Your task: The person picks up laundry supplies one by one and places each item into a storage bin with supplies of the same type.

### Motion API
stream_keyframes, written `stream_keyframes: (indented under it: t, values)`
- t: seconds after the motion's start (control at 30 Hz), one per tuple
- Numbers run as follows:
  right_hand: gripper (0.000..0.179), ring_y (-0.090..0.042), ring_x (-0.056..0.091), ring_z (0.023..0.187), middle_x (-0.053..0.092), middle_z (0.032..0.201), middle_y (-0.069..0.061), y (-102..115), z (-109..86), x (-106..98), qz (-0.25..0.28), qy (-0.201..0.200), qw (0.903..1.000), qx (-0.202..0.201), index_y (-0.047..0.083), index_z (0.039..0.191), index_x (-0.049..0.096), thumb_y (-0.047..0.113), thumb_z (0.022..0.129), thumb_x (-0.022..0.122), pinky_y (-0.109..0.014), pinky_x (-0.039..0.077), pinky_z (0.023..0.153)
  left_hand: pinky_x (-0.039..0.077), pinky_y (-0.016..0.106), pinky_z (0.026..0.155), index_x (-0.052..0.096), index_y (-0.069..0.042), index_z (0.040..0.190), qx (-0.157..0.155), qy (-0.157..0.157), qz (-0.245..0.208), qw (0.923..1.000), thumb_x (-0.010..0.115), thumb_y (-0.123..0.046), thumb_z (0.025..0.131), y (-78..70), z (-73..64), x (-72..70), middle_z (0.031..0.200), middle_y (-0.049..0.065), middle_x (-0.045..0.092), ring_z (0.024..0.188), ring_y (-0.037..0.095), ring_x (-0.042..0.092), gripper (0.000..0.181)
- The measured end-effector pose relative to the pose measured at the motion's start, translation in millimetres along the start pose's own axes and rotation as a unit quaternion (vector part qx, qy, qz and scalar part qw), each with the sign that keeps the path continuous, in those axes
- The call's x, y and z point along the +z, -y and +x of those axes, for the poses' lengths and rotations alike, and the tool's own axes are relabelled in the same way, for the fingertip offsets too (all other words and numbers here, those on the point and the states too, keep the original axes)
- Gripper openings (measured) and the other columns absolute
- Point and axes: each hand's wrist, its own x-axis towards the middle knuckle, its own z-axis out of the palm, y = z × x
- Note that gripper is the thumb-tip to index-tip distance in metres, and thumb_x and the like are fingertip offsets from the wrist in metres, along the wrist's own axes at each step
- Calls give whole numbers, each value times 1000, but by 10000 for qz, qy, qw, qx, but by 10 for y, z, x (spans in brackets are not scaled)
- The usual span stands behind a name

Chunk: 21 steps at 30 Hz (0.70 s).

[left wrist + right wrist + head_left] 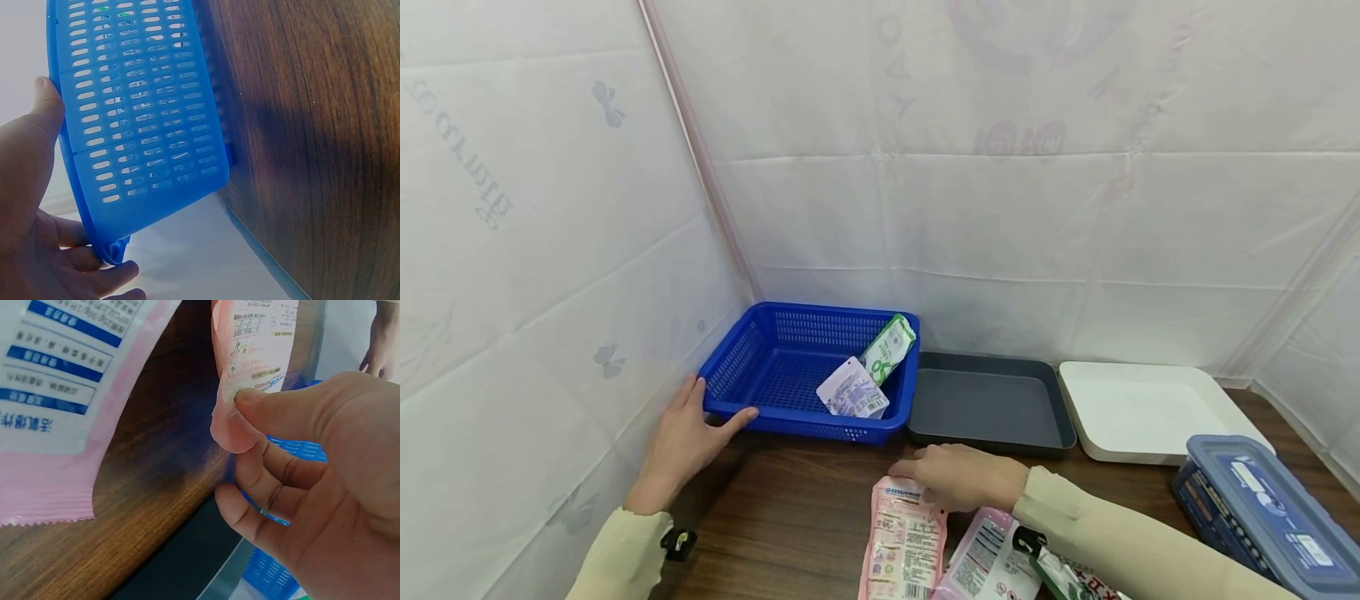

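My left hand (pixel 681 437) grips the front-left corner of a blue perforated basket (pixel 820 427), thumb on the front rim and fingers on the left side. In the left wrist view the fingers curl about the corner of the rim. With thumb and fingers, my right hand (pixel 966 477) pinches the top end of a flat pink packet (pixel 901 546) printed with small text. That end bends slightly in the right wrist view. Inside the basket, at its right side, lie a lilac packet (pixel 853 392) and a green-and-white packet (pixel 889 348).
A pink-and-white packet (pixel 988 560) and another green-and-white packet (pixel 1071 579) lie near and under my right forearm. Right of the basket sit a dark grey tray (pixel 992 404) and a white tray (pixel 1150 408). A blue lidded box (pixel 1273 508) stands at the far right. White sheeting encloses the table.
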Motion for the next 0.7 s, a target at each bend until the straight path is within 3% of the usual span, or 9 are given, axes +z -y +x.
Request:
stream_keyframes:
  t: [0.17,0.4,0.6,0.7]
  values:
    - [46,2,59,85,72,115,7,20,24,-38,-110,-116,9999,-41,17,134,67,2,91,76,-18,54,75,34,71,107,30,19,151,8,-9,-9,10000,68,-71,86,12,3,5,155,43,27,136,63,35,118]
    - [23,1,62,90,72,108,10,32,22,-112,-155,-266,9994,-149,18,121,74,11,101,66,-23,56,79,34,71,106,30,20,151,39,-37,-18,10000,68,-71,86,13,0,4,155,43,27,135,63,36,118]
    - [20,1,63,92,73,108,8,78,8,-183,-108,-307,9994,-141,17,119,75,13,101,66,-23,56,81,34,71,107,31,19,151,-9,-17,18,10000,69,-71,85,-5,-3,-1,155,43,28,136,62,35,117]
    - [18,2,61,86,73,105,8,81,4,-206,-8,-374,9991,-216,16,115,76,11,100,67,-19,55,76,34,70,107,31,18,151,-21,-12,23,10000,69,-71,85,-5,-4,0,155,42,27,137,62,35,117]
